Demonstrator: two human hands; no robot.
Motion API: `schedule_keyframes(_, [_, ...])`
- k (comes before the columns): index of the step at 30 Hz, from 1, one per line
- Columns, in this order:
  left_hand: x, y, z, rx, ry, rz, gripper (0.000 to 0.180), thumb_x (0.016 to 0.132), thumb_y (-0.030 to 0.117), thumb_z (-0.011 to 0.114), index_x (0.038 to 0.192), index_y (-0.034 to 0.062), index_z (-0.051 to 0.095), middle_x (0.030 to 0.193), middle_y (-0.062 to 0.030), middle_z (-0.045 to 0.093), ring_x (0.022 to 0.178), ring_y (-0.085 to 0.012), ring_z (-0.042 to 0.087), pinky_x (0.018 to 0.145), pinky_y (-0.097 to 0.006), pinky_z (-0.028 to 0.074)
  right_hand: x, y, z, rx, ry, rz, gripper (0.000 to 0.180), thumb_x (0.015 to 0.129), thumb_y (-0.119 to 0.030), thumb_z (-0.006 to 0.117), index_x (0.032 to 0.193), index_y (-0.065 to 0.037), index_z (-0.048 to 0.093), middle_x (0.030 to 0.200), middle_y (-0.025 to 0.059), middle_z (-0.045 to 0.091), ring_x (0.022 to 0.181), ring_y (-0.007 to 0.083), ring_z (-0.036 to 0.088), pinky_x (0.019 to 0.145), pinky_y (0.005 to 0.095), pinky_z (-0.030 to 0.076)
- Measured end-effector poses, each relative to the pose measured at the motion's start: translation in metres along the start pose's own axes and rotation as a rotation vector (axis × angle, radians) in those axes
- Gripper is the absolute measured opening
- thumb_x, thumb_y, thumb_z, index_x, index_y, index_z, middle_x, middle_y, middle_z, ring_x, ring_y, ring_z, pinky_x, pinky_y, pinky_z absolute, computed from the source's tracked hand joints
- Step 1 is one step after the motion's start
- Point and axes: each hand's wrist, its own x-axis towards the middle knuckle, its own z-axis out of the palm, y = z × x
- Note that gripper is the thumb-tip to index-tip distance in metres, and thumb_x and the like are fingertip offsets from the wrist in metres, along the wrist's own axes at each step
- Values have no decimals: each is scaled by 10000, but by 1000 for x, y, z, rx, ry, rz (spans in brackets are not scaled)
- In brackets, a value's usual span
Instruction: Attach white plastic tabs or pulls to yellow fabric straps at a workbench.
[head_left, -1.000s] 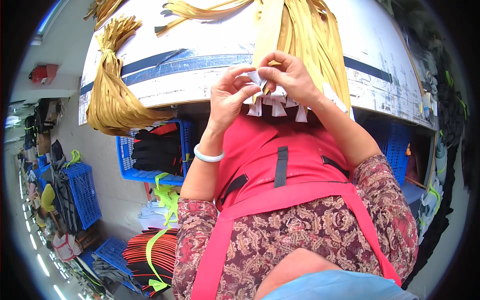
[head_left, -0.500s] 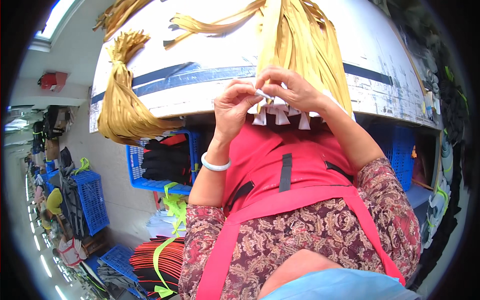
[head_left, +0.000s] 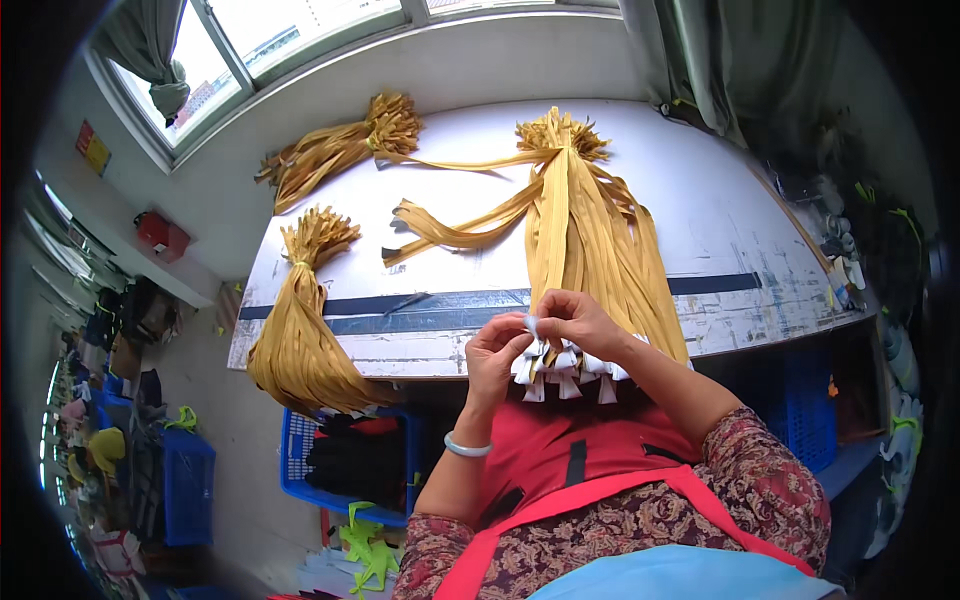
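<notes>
A bundle of long gold fabric strips (head_left: 605, 250) lies down the table, tied near its far end. Small white end tabs (head_left: 567, 380) hang from it over the front edge. Above these tabs, my left hand (head_left: 492, 355) and my right hand (head_left: 580, 322) meet, both closed in a pinch. Between their fingertips is a small white tab (head_left: 531, 322); how it joins a strip is hidden by my fingers. A few loose gold strips (head_left: 465, 238) stretch leftward from the bundle.
Another tied gold bundle (head_left: 305, 345) droops over the table's front edge at left; a third gold bundle (head_left: 330, 160) lies behind it. Dark tape strips cross the white tabletop (head_left: 440, 360). Below stands a blue crate (head_left: 298, 455) of black pieces, with another blue crate (head_left: 808, 425) at right.
The view has tilted upward, bringing the window, wall and far end of the table into sight. My hands stay together at the tabs, still pinching the small white tab.
</notes>
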Motion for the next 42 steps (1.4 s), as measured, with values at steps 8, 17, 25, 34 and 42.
schedule_keyframes(8, [-4, -14, -14, -73, 68, -171, 148, 844, -41, 692, 980, 7, 658, 951, -51, 680, 887, -131, 644, 834, -257, 521, 4, 13, -4, -10, 2, 8, 137, 935, -149, 643, 913, -26, 588, 773, 12, 618, 619, 58, 569, 540, 199, 463])
schedule_keyframes(17, [10, 10, -21, 7, -177, -323, 61, 823, -15, 700, 856, 15, 658, 880, -42, 665, 813, -132, 638, 796, -258, 516, 4, 3, -16, 21, -269, 244, 158, 919, -146, 660, 971, -7, 606, 805, 29, 635, 662, 90, 633, 620, 242, 544])
schedule_keyframes(25, [7, 14, -9, -112, -200, -294, 113, 830, -31, 693, 924, -4, 636, 883, -66, 677, 816, -139, 656, 766, -255, 527, 0, -11, -10, 136, -189, 198, 173, 872, -134, 717, 878, -10, 598, 788, 44, 647, 661, 106, 640, 556, 231, 536])
schedule_keyframes(34, [3, -14, 6, 800, 152, 295, 115, 821, -87, 627, 866, 7, 577, 766, -60, 581, 600, -93, 580, 534, -243, 470, 13, 22, 16, -1006, 353, -398, 105, 843, -121, 621, 837, -57, 539, 808, 122, 557, 708, 371, 593, 597, 430, 491])
schedule_keyframes(42, [8, 22, -15, 657, -145, -37, 106, 825, -23, 704, 926, -25, 673, 871, -67, 654, 732, -116, 647, 631, -229, 526, -5, 44, 6, -320, 240, -237, 103, 926, -91, 644, 964, 3, 666, 813, 23, 648, 739, 75, 619, 652, 230, 518])
